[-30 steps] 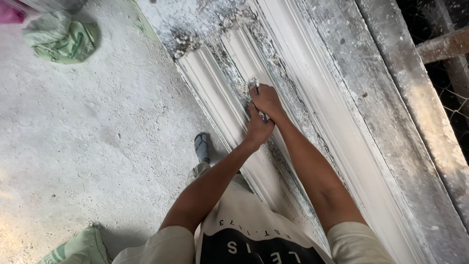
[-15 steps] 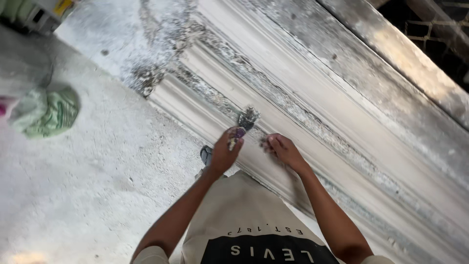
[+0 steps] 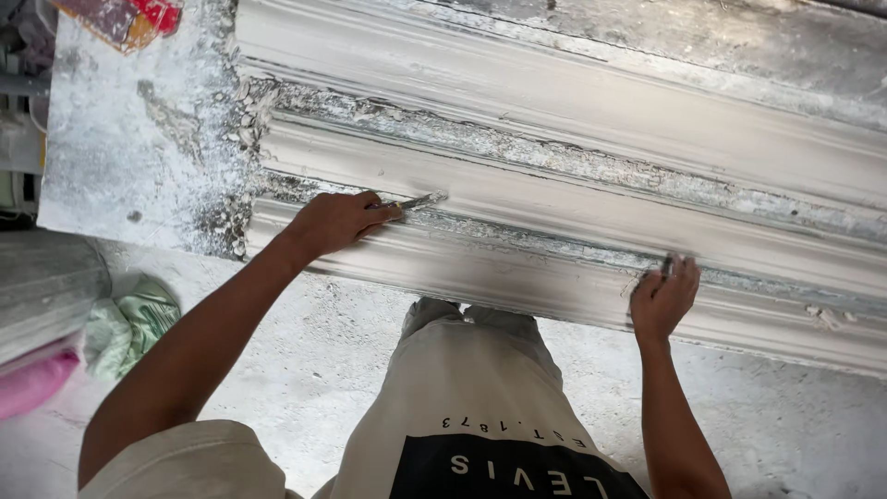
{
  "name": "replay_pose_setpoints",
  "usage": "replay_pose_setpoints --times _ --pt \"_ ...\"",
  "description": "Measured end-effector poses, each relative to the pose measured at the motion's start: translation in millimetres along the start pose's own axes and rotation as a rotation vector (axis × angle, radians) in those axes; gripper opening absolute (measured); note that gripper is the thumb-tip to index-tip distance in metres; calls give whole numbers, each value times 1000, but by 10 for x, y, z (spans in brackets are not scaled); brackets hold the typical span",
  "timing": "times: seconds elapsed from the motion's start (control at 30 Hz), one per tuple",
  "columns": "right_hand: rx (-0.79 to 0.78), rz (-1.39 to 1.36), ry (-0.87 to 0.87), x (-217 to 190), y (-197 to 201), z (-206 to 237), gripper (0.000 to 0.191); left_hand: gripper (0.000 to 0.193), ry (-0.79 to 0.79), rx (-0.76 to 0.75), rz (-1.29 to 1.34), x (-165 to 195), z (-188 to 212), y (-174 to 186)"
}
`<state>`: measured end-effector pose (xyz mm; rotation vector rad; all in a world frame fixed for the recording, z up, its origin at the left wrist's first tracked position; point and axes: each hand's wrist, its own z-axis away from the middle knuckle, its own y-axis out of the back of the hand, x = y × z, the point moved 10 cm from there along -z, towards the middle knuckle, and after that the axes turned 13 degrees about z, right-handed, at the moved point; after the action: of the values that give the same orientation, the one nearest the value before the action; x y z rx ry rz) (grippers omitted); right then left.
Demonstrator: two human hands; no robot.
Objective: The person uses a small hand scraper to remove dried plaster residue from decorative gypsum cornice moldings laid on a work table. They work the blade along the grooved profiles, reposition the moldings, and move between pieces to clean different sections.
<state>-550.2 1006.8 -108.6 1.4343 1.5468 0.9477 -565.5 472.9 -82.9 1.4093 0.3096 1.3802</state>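
Note:
A long white plaster moulding (image 3: 554, 185) with several ridges and grooves lies across a dusty workbench. My left hand (image 3: 337, 220) grips a small metal scraping tool (image 3: 420, 200), its blade laid flat in a groove of the moulding. My right hand (image 3: 663, 298) rests further right on the moulding's near edge, its fingers curled over the ridge and touching the plaster; whether it holds anything is not visible. Rough grey plaster crumbs line the grooves.
The bare bench top (image 3: 139, 129), caked with plaster dust, extends left of the moulding. A green cloth (image 3: 129, 323) and a pink item (image 3: 32, 383) lie on the concrete floor at left. A red and yellow package (image 3: 129, 18) sits at the top left.
The view has swung so the moulding now runs nearly level. My hands have spread apart: the left, with the tool, is further left, and the right has slid to the right along the edge.

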Motion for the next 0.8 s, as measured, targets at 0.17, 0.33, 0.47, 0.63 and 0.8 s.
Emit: replay_pose_setpoints --times 0.17,0.33,0.47,0.63,0.8 --pt "-113 48 -167 66 -144 -2 43 39 95 -283 -255 -436 -23 95" --pt "-126 84 -155 89 -119 -16 44 48 -72 -302 -241 -140 -359 -218" --pt "-133 108 -133 97 -136 -22 44 45 -79 -234 -264 142 -579 -365" --pt "-118 90 -144 114 -130 -22 44 45 62 -372 -308 -231 -215 127" --pt "-145 91 -174 130 -165 0 45 46 44 -403 -367 -20 -371 -97"
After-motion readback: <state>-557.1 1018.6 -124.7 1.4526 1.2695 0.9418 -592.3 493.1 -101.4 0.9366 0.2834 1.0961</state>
